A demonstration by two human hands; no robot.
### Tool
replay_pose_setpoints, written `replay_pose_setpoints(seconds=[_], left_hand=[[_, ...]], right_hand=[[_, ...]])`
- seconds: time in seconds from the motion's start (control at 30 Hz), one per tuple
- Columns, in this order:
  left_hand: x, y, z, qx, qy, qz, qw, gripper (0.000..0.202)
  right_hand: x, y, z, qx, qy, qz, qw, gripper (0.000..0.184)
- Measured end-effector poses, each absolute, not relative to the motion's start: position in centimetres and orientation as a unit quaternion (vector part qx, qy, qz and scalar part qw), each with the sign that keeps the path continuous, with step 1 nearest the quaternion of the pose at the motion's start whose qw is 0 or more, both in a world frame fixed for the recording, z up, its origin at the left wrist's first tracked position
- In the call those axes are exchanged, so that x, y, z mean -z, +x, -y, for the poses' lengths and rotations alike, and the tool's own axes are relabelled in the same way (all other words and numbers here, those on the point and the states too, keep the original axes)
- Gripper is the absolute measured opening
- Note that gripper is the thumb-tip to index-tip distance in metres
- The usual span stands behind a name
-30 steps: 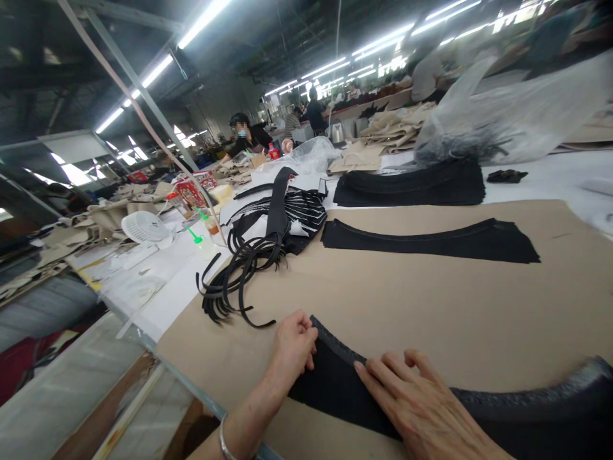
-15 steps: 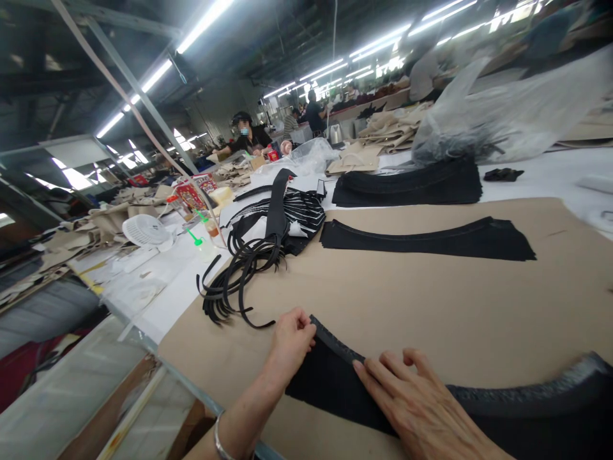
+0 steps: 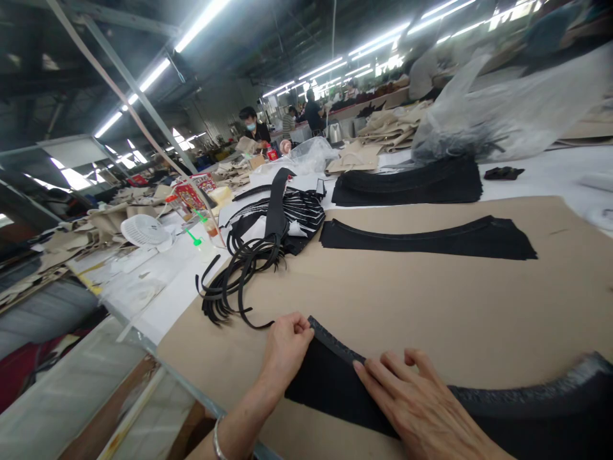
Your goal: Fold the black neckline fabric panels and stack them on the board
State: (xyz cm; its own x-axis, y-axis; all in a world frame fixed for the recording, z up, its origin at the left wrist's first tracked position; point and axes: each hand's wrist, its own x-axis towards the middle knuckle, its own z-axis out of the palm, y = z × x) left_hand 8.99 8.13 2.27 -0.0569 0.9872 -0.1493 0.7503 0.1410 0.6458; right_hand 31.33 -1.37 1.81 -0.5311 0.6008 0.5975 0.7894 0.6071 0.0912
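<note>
A curved black fabric panel lies along the near side of the brown board, with a shiny textured strip along its upper edge. My left hand is closed in a pinch at the panel's upper left corner. Lying across its middle, my right hand has its fingers stretched out, the fingertips at the strip's lower edge. Part of the panel is hidden under this hand. Further right, more black material with a similar shiny edge runs out of view.
Black panels lie on the brown board, with a thicker stack behind. Thin black strips spread at left. Beyond are a white fan, green-tipped bottles, a plastic bag and a masked person.
My left hand has shifted very slightly left and down at the corner. My right hand stays in place. The person in the background has moved a little and turned.
</note>
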Motion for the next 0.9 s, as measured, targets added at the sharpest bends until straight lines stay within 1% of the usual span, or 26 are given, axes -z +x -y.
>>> replay_pose_setpoints(seconds=[0.07, 0.13, 0.23, 0.37, 0.47, 0.6, 0.67, 0.8, 0.9], left_hand=[[-2.0, 8.9, -8.3, -0.203, 0.619, -0.700, 0.293, 0.008], [-1.9, 8.9, -8.4, -0.201, 0.618, -0.701, 0.294, 0.009], [-2.1, 9.1, -8.4, -0.197, 0.618, -0.702, 0.293, 0.010], [-2.6, 9.4, -8.3, -0.191, 0.619, -0.705, 0.288, 0.011], [-2.8, 9.5, -8.1, -0.187, 0.617, -0.710, 0.281, 0.011], [-2.6, 9.5, -8.2, -0.182, 0.617, -0.715, 0.273, 0.010], [-2.5, 9.5, -8.3, -0.180, 0.618, -0.715, 0.272, 0.010], [-2.3, 9.3, -8.4, -0.178, 0.626, -0.712, 0.265, 0.010], [-2.4, 9.2, -8.3, -0.186, 0.641, -0.706, 0.236, 0.008]], right_hand=[[-2.3, 31.2, 1.4, 0.180, -0.405, 0.861, 0.249, 0.054], [-2.1, 31.1, 1.4, 0.170, -0.421, 0.852, 0.262, 0.052], [-0.6, 31.1, 1.3, 0.153, -0.429, 0.844, 0.282, 0.048], [0.9, 31.2, 1.4, 0.165, -0.417, 0.846, 0.290, 0.049], [0.3, 31.4, 1.4, 0.177, -0.413, 0.846, 0.287, 0.050], [-0.9, 31.8, 1.4, 0.206, -0.383, 0.865, 0.251, 0.054], [-1.2, 31.9, 1.5, 0.214, -0.377, 0.866, 0.248, 0.055], [-1.2, 31.8, 1.5, 0.195, -0.392, 0.863, 0.252, 0.055], [-0.9, 31.4, 1.3, 0.178, -0.396, 0.868, 0.242, 0.055]])
